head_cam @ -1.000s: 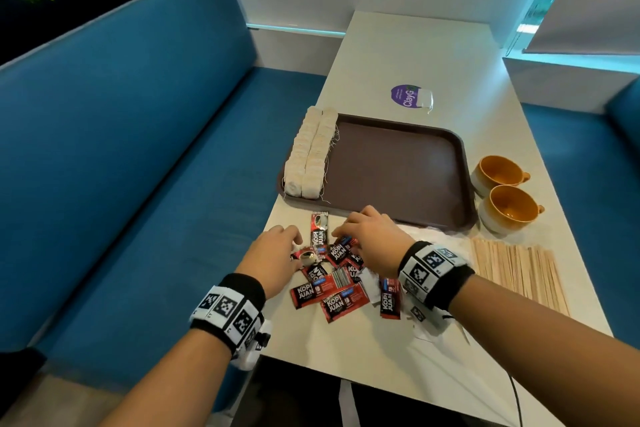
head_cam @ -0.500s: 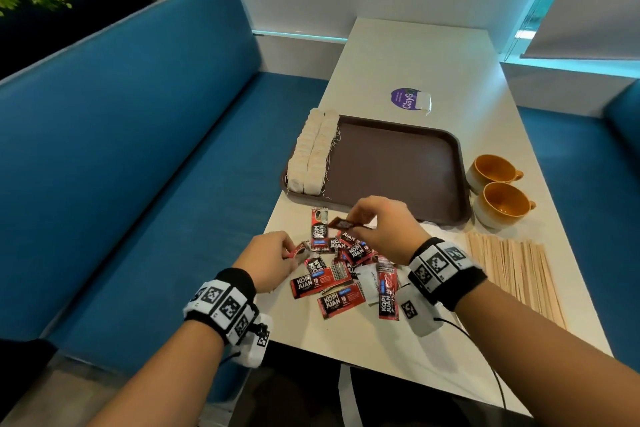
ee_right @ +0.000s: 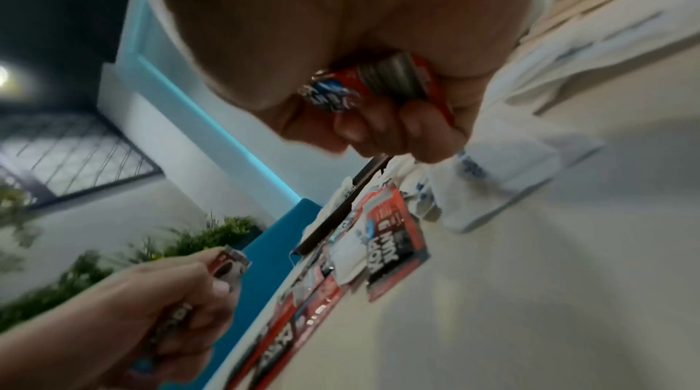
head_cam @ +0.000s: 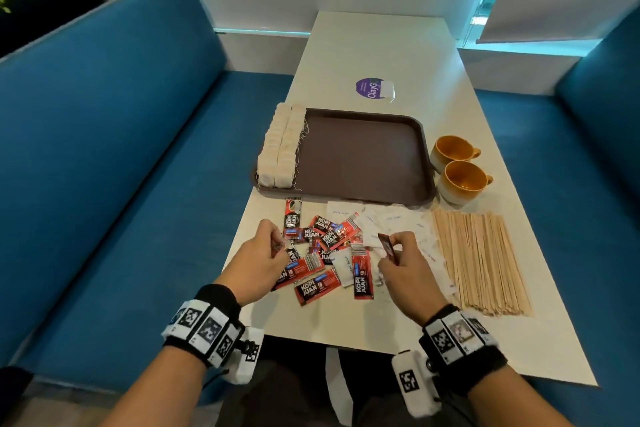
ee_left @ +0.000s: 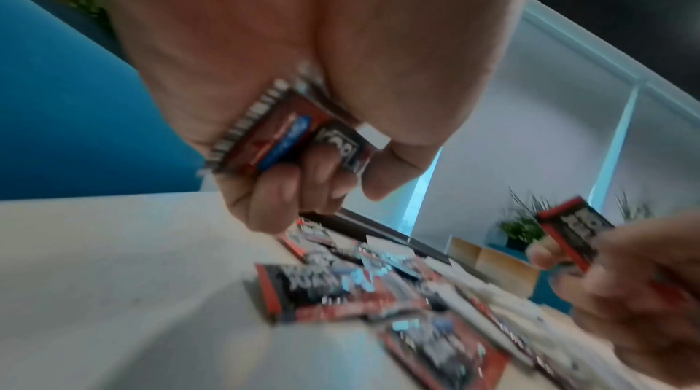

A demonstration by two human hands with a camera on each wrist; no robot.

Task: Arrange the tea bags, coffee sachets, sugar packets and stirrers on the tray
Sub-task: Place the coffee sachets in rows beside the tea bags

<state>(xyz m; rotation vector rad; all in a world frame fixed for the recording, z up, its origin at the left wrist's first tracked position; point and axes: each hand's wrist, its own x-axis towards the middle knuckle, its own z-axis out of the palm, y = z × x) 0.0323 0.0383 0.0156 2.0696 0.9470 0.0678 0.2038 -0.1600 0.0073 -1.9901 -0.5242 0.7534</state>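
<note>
Left hand and right hand each pinched coffee sachet, I judged gathering for tray.

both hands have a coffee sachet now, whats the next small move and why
Probably carry both sachets forward and lay them on the bare part of the tray, beside the tea bags. The left hand and right hand each grip a coffee sachet above the loose pile; only tea bags sit on the tray so far.
</note>
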